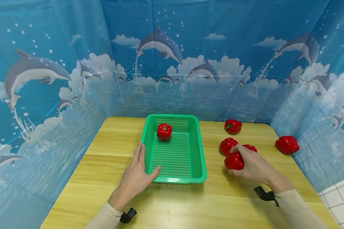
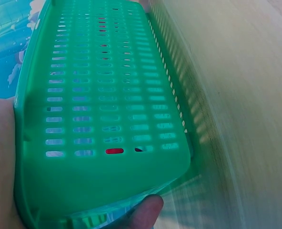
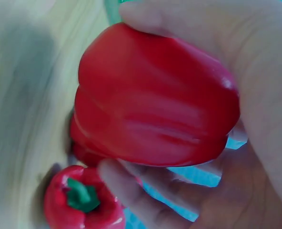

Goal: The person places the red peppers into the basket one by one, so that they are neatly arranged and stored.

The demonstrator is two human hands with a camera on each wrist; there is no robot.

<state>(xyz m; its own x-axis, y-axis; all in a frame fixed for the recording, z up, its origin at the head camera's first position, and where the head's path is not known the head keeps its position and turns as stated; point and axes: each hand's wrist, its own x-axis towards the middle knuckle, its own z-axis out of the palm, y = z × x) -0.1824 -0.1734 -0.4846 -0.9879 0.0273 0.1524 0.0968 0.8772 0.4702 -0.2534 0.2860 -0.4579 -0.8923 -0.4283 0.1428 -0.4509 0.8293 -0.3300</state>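
Observation:
A red bell pepper (image 1: pixel 234 161) is gripped between the thumb and fingers of my right hand (image 1: pixel 250 163), at the right of the green basket (image 1: pixel 202 159). The right wrist view shows this bell pepper (image 3: pixel 155 100) close up, its stem out of sight. My left hand (image 1: pixel 136 175) rests at the basket's near left corner, fingers stretched along the left rim and thumb over the front rim. In the left wrist view the perforated basket side (image 2: pixel 107 176) fills much of the picture. One bell pepper (image 1: pixel 164 132) stands inside the basket, towards the back left.
Loose red bell peppers lie on the wooden table (image 1: pixel 172 206): one pepper (image 1: pixel 228 146) beside my right hand, one pepper (image 1: pixel 250 148) partly hidden behind it, one pepper (image 1: pixel 233 126) farther back, one pepper (image 1: pixel 287 144) near the right edge. A dolphin-print curtain (image 1: pixel 166 89) borders the table.

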